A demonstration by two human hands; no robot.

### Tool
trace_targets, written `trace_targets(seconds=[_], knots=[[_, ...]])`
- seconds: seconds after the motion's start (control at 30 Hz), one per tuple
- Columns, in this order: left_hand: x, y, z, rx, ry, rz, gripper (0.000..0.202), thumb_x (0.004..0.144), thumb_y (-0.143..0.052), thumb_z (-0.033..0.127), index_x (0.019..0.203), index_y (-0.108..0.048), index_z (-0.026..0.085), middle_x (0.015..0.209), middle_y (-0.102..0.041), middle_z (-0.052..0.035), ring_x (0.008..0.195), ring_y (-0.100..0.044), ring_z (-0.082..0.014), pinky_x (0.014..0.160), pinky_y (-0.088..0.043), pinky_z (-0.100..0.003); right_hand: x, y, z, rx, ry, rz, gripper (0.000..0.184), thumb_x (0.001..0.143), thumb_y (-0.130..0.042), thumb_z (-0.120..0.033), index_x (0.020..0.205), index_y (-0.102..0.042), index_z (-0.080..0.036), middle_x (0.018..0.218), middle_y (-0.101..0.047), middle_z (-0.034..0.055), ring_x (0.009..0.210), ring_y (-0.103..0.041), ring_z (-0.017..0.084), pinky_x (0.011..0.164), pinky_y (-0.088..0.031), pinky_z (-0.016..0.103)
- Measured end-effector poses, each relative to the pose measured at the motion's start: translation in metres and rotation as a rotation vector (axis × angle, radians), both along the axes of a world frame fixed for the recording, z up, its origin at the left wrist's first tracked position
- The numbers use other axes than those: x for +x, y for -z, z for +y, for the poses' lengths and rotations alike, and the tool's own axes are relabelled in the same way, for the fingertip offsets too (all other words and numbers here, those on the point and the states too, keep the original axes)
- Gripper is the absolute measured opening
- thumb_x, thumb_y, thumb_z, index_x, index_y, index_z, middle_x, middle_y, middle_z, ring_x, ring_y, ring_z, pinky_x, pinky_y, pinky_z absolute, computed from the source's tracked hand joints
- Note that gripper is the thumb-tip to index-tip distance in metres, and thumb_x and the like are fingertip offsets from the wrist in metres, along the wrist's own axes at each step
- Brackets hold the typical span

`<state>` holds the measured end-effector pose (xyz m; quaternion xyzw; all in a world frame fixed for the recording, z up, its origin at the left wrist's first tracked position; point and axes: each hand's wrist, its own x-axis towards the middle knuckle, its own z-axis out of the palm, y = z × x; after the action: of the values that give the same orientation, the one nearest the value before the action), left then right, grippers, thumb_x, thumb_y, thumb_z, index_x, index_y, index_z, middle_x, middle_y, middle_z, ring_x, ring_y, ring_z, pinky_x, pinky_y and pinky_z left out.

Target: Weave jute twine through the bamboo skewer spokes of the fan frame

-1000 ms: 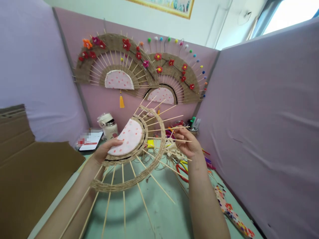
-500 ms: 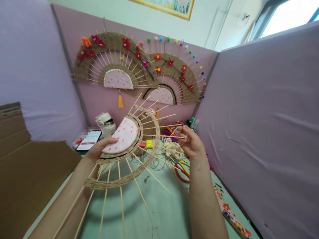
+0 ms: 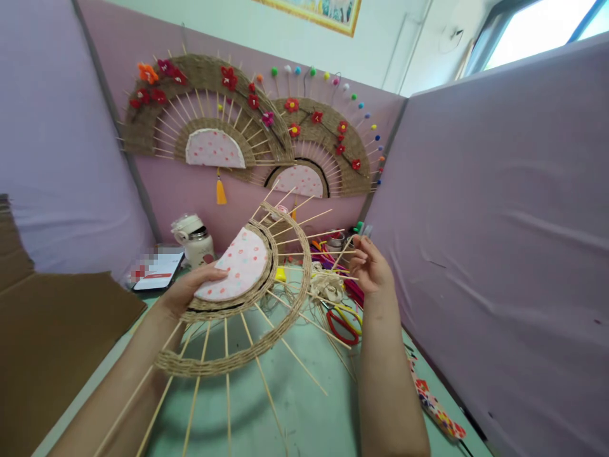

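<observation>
A half-round woven fan (image 3: 280,328) of thin wooden sticks and twine is held up tilted over the table. At its centre is a pink spotted half-disc (image 3: 238,266) with a dark line around its curve. My left hand (image 3: 190,289) grips the fan by this centre, thumb on top; its other fingers are hidden behind. My right hand (image 3: 371,265) is beside the stick ends at the fan's right side, fingers curled in a pinch. A thin pale strand (image 3: 343,252) runs from its fingertips down toward the woven outer ring.
Finished fans with red flowers (image 3: 204,70) hang on the pink panel behind. A white bottle (image 3: 194,241) and a phone (image 3: 159,270) stand at the back left, cardboard (image 3: 61,343) nearer. Red-and-yellow-handled scissors (image 3: 343,327) lie by a cream bundle (image 3: 328,285). A flowered strip (image 3: 440,412) lies right.
The view has shifted slightly, so the background sits further left. My right hand has moved a little outward from the fan, still pinching. My left hand keeps its hold.
</observation>
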<state>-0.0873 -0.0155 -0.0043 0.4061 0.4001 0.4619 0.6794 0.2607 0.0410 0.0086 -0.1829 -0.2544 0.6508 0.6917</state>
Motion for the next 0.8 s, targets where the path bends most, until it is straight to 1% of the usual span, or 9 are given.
trace_targets(seconds=[0.07,0.13,0.23,0.33,0.47,0.57,0.63,0.7,0.8], knots=[[0.005,0.0,0.0,-0.069,0.013,-0.044,0.061,0.068,-0.063,0.015,0.127,-0.049,0.01,0.076,-0.072,-0.0079,0.058,-0.065,-0.0186,0.055,-0.05,-0.025,-0.002,0.003,0.005,-0.055,0.006,0.043,0.011,0.079,-0.059,-0.007,0.08,-0.062,-0.018,0.075,-0.071,-0.0005,0.053,-0.06,0.003,0.044,-0.049,0.007],[0.011,0.0,0.0,-0.113,0.01,-0.051,0.062,0.066,-0.064,0.014,0.126,-0.051,0.01,0.074,-0.072,-0.0072,0.056,-0.065,-0.0182,0.053,-0.05,-0.025,-0.008,0.005,0.008,-0.068,-0.007,0.07,0.013,0.079,-0.057,-0.005,0.082,-0.062,-0.017,0.078,-0.072,0.0009,0.068,-0.067,0.006,0.055,-0.055,0.009],[0.023,0.0,-0.002,-0.11,0.022,-0.037,0.061,0.063,-0.066,0.014,0.123,-0.054,0.01,0.074,-0.073,-0.0071,0.056,-0.065,-0.0186,0.053,-0.051,-0.025,-0.022,0.006,0.011,-0.052,-0.034,0.065,0.015,0.08,-0.055,-0.002,0.083,-0.062,-0.016,0.082,-0.073,0.0022,0.078,-0.069,0.008,0.067,-0.057,0.012],[0.033,0.002,-0.003,-0.092,0.069,-0.04,0.059,0.061,-0.068,0.013,0.119,-0.058,0.011,0.075,-0.073,-0.0069,0.057,-0.066,-0.0183,0.053,-0.052,-0.024,-0.036,0.007,0.011,-0.061,-0.019,0.04,0.015,0.08,-0.054,-0.002,0.081,-0.061,-0.016,0.081,-0.073,0.0019,0.08,-0.07,0.009,0.073,-0.057,0.016],[0.037,0.008,-0.001,-0.082,0.165,-0.049,0.051,0.058,-0.072,0.012,0.108,-0.064,0.012,0.074,-0.073,-0.0071,0.056,-0.067,-0.0175,0.05,-0.051,-0.021,-0.044,0.008,0.012,-0.057,-0.001,-0.012,0.013,0.078,-0.06,-0.004,0.078,-0.059,-0.017,0.078,-0.073,0.0005,0.075,-0.07,0.01,0.072,-0.058,0.018],[0.036,0.014,0.003,-0.095,0.177,-0.063,0.041,0.056,-0.075,0.013,0.097,-0.068,0.012,0.075,-0.074,-0.0077,0.057,-0.067,-0.0181,0.051,-0.052,-0.022,-0.043,0.008,0.011,-0.055,-0.019,-0.036,0.014,0.075,-0.064,-0.005,0.079,-0.059,-0.017,0.075,-0.073,0.0003,0.074,-0.07,0.011,0.069,-0.058,0.019],[0.037,0.017,0.005,-0.122,0.153,-0.071,0.028,0.062,-0.073,0.016,0.089,-0.069,0.012,0.077,-0.074,-0.0088,0.063,-0.069,-0.0194,0.058,-0.054,-0.024,-0.043,0.007,0.009,-0.054,-0.042,-0.051,0.015,0.074,-0.064,-0.005,0.081,-0.059,-0.017,0.074,-0.072,0.0006,0.073,-0.07,0.012,0.066,-0.058,0.019],[0.039,0.018,0.006,-0.162,0.132,-0.067,0.016,0.072,-0.067,0.022,0.084,-0.069,0.012,0.079,-0.074,-0.0099,0.069,-0.07,-0.0201,0.064,-0.055,-0.026,-0.045,0.005,0.006,-0.047,-0.07,-0.079,0.016,0.073,-0.064,-0.005,0.081,-0.058,-0.018,0.074,-0.072,0.0005,0.073,-0.07,0.012,0.062,-0.058,0.019],[0.043,0.015,0.005,-0.214,0.097,-0.039,0.018,0.083,-0.056,0.024,0.082,-0.069,0.011,0.077,-0.074,-0.0104,0.07,-0.07,-0.0202,0.066,-0.055,-0.027,-0.052,0.002,-0.001,-0.02,-0.116,-0.136,0.016,0.072,-0.067,-0.008,0.08,-0.057,-0.018,0.075,-0.072,0.0003,0.073,-0.07,0.012,0.06,-0.057,0.019]])
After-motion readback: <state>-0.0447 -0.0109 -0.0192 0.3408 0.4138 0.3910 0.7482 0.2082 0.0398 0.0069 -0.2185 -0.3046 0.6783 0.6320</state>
